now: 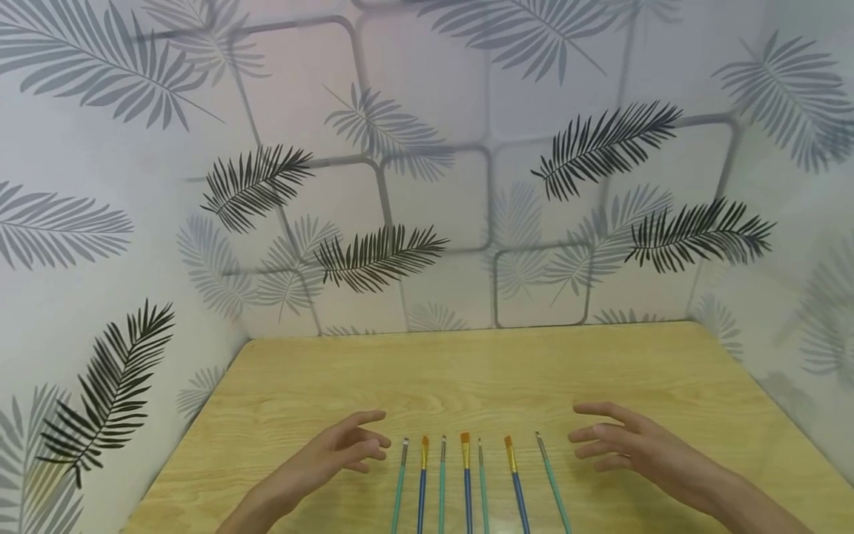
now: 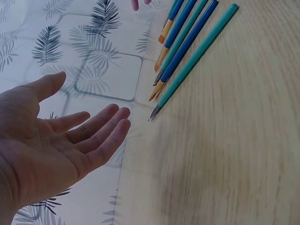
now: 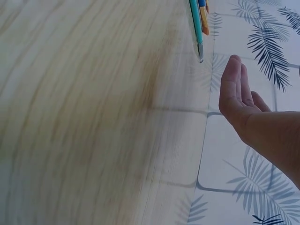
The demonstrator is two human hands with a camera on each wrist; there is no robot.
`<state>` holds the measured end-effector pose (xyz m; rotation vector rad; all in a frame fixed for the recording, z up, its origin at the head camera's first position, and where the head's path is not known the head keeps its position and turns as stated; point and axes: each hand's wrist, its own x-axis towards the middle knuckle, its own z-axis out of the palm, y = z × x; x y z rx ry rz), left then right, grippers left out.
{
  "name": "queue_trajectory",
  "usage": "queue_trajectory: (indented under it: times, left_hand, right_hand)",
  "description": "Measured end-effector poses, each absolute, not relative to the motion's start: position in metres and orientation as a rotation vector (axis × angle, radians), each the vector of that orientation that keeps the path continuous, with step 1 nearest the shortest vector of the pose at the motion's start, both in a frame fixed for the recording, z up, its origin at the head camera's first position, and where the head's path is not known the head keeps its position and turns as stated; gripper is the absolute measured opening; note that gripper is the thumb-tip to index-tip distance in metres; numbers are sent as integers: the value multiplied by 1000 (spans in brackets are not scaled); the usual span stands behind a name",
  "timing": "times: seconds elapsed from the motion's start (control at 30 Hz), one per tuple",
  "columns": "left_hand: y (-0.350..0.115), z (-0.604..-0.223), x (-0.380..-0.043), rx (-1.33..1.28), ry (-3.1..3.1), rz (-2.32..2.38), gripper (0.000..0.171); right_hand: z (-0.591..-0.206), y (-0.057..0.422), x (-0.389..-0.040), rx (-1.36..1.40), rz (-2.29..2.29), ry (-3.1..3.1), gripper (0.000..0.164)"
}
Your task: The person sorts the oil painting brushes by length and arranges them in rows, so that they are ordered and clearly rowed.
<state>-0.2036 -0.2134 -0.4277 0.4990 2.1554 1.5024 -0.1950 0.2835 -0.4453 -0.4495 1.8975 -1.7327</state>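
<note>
"The right wrist view is catching only some paintbrushes [image 3: 195,21], up top."
"The head view's showing seven, lying bottom centre between left hand [image 1: 343,450] and right hand [image 1: 627,442], fingers loosely extended, both gripping nothing."

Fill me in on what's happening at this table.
A person holds both hands above the wooden table, one on each side of seven paintbrushes laid in a row, alternating green and blue. Neither hand is gripping anything. The left hand is nearest the leftmost green brush, and the right hand is nearest the rightmost green brush, which lies at a slant. The brushes' tips point toward the leaf-patterned wall.
</note>
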Motion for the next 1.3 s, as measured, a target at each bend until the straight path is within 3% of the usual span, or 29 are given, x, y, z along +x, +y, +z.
queue_trajectory:
  times: [1.3]
  left_hand:
    - [-199, -431, -195, 525, 2181, 1401, 52]
  right_hand:
    - [-452, 248, -189, -421, -1661, 1891, 55]
